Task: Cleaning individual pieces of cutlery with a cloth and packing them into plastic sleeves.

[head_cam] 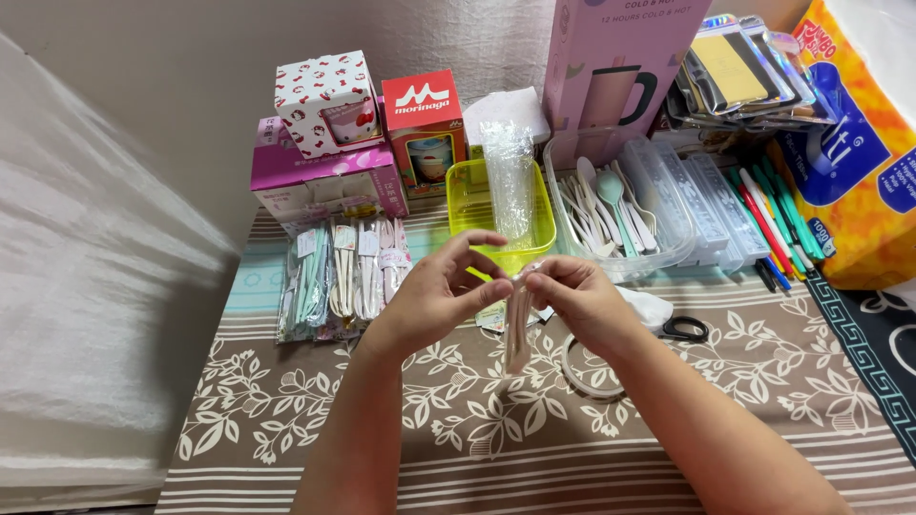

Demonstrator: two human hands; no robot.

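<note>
I see a bright, even light over the whole picture. Soft shadows sit under the arms in the middle. The white sheet (86, 286) at the left looks washed out. The shiny packets (735, 67) at the upper right glare. The edges bend a bit, and the corners seem maybe blurry.

- Near side: the tabletop (458, 458) lies open between and beside the forearms.
- Far side: yellow tray (465, 195), clear cutlery tub (620, 262) and boxes (324, 172) block passage.
- Left: packed cutlery sets (339, 272) obstruct.
- Right: tape ring (584, 377) and scissors (682, 330) lie close.
</note>
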